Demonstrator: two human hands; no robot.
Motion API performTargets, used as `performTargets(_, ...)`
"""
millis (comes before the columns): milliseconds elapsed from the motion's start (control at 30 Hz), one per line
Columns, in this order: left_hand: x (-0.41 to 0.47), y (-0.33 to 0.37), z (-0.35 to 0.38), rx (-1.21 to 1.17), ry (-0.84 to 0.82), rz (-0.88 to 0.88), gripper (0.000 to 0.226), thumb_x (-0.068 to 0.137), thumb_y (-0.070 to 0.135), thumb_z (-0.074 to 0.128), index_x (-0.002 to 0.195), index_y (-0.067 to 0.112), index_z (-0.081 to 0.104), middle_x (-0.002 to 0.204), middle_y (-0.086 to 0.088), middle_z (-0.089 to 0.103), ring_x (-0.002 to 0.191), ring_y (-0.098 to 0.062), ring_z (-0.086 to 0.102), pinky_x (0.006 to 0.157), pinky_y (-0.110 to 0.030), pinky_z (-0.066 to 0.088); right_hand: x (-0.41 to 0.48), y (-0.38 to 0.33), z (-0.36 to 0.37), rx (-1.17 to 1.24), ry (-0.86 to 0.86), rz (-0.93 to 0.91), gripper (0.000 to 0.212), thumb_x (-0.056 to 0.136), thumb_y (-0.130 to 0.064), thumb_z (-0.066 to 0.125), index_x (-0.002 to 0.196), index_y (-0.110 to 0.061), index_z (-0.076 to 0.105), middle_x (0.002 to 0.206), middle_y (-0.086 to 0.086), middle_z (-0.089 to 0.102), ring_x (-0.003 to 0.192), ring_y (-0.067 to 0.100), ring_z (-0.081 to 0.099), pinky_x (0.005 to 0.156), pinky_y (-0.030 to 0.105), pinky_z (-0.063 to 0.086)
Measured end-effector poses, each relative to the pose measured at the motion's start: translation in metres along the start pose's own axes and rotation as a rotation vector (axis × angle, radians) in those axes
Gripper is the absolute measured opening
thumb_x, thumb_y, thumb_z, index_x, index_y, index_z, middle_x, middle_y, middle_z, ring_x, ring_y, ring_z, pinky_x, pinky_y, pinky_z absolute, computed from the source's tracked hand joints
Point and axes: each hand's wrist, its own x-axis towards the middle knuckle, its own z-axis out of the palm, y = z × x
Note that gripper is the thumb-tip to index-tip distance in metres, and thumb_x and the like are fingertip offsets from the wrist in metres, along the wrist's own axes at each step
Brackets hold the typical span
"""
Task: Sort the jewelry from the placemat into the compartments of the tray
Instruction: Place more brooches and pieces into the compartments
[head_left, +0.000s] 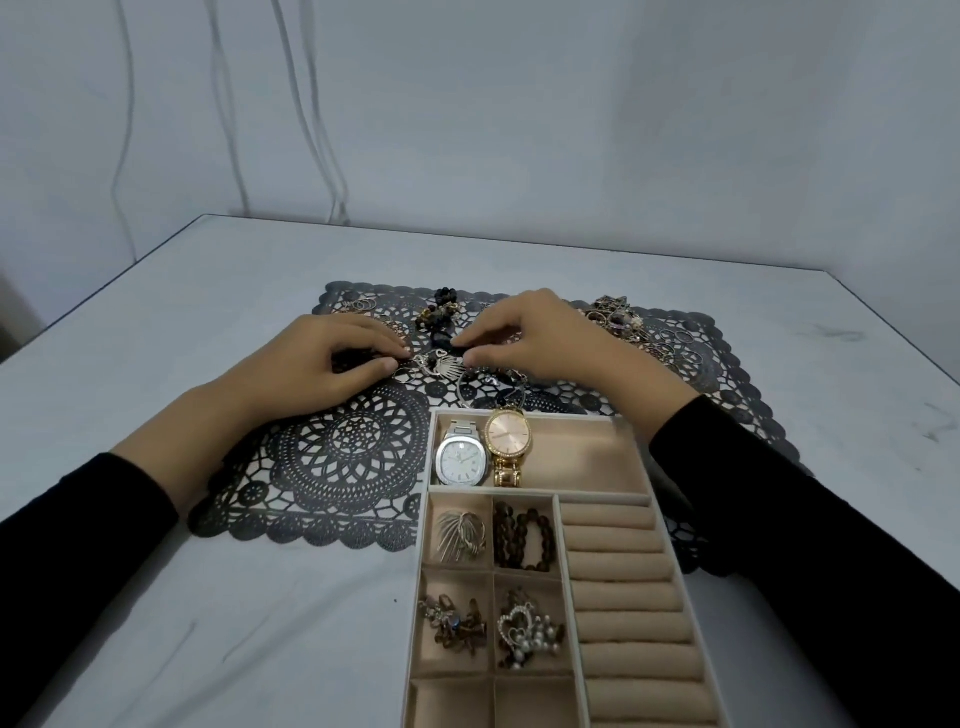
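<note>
A black lace placemat (343, 457) lies on the table with jewelry scattered over its far half. My left hand (332, 364) rests on the mat, its fingertips pinched on dark beads beside a silver fan-shaped brooch (441, 366). My right hand (540, 338) pinches a small black piece (457, 352) just right of it. The beige tray (537, 491) stands at the near right. Its top compartment holds a silver watch (462, 460) and a gold watch (509, 439). Smaller compartments hold a silver leaf brooch (460, 535), brown beads (522, 538), a brown cluster (457, 623) and a heart brooch (524, 631).
A pile of rings and gold pieces (618, 317) sits at the mat's far right, more rings (363, 305) at its far left, dark bead bracelets (441, 309) between. The tray's ring rolls (628, 597) fill its right column. White cables (322, 130) hang on the wall.
</note>
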Motion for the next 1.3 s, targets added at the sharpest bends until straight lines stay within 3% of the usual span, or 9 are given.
performTargets(167, -0.007, 0.0, -0.003, -0.008, -0.003, -0.006, 0.039, 0.085, 0.05, 0.052, 0.111, 0.029, 0.072, 0.116, 0.015, 0.067, 0.109, 0.003, 0.058, 0.089, -0.003, 0.039, 0.008, -0.007, 0.012, -0.018, -0.04, -0.043, 0.022, 0.081, -0.031, 0.075, 0.1, -0.02, 0.076, 0.092, -0.012, 0.068, 0.085, 0.0, 0.063, 0.074, 0.01, 0.049)
performTargets(367, -0.002, 0.008, 0.004, -0.002, 0.045, -0.018, 0.028, 0.094, 0.029, 0.062, 0.121, 0.025, 0.068, 0.12, 0.012, 0.066, 0.109, 0.001, 0.057, 0.088, -0.003, 0.039, 0.007, -0.005, 0.007, -0.051, -0.055, -0.014, 0.015, 0.08, -0.026, 0.076, 0.094, -0.02, 0.077, 0.088, -0.012, 0.068, 0.082, 0.0, 0.062, 0.07, 0.006, 0.046)
performTargets(533, 0.005, 0.015, 0.011, 0.101, -0.012, 0.067, 0.036, 0.094, 0.04, 0.05, 0.121, 0.025, 0.069, 0.119, 0.012, 0.066, 0.106, 0.002, 0.056, 0.093, -0.017, 0.042, 0.008, -0.008, 0.008, -0.039, -0.06, -0.006, 0.02, 0.078, -0.029, 0.077, 0.097, -0.021, 0.077, 0.09, -0.011, 0.069, 0.083, 0.001, 0.063, 0.074, 0.012, 0.05)
performTargets(667, 0.012, 0.012, 0.01, 0.125, 0.014, 0.065, 0.023, 0.096, 0.026, 0.059, 0.115, 0.025, 0.072, 0.114, 0.009, 0.068, 0.102, -0.004, 0.061, 0.089, -0.021, 0.045, 0.009, -0.01, 0.011, -0.031, -0.055, 0.017, 0.023, 0.076, -0.03, 0.08, 0.096, -0.019, 0.077, 0.089, -0.008, 0.069, 0.082, 0.004, 0.063, 0.074, 0.018, 0.051)
performTargets(867, 0.023, 0.013, 0.009, 0.092, -0.006, 0.019, 0.016, 0.09, 0.028, 0.068, 0.103, 0.024, 0.075, 0.103, 0.008, 0.07, 0.093, -0.011, 0.064, 0.086, -0.038, 0.052, 0.011, -0.012, 0.009, -0.101, -0.085, 0.021, 0.021, 0.077, -0.029, 0.079, 0.096, -0.02, 0.076, 0.085, -0.009, 0.069, 0.077, 0.001, 0.063, 0.072, 0.016, 0.051)
performTargets(1167, 0.025, 0.014, 0.008, 0.042, 0.002, -0.022, 0.005, 0.091, 0.023, 0.067, 0.094, 0.023, 0.07, 0.097, 0.01, 0.068, 0.093, -0.009, 0.063, 0.088, -0.036, 0.049, 0.005, -0.008, 0.004, -0.07, -0.037, 0.006, 0.013, 0.087, -0.029, 0.068, 0.093, -0.021, 0.076, 0.082, -0.016, 0.067, 0.075, -0.004, 0.06, 0.062, 0.002, 0.042)
performTargets(1300, 0.025, 0.024, 0.006, -0.03, 0.101, -0.088, 0.006, 0.092, 0.024, 0.066, 0.095, 0.023, 0.07, 0.094, 0.015, 0.068, 0.093, -0.002, 0.061, 0.087, -0.022, 0.045, 0.004, -0.003, 0.005, -0.026, 0.036, 0.019, 0.012, 0.087, -0.027, 0.068, 0.091, -0.019, 0.075, 0.084, -0.009, 0.07, 0.078, 0.003, 0.063, 0.066, 0.009, 0.045)
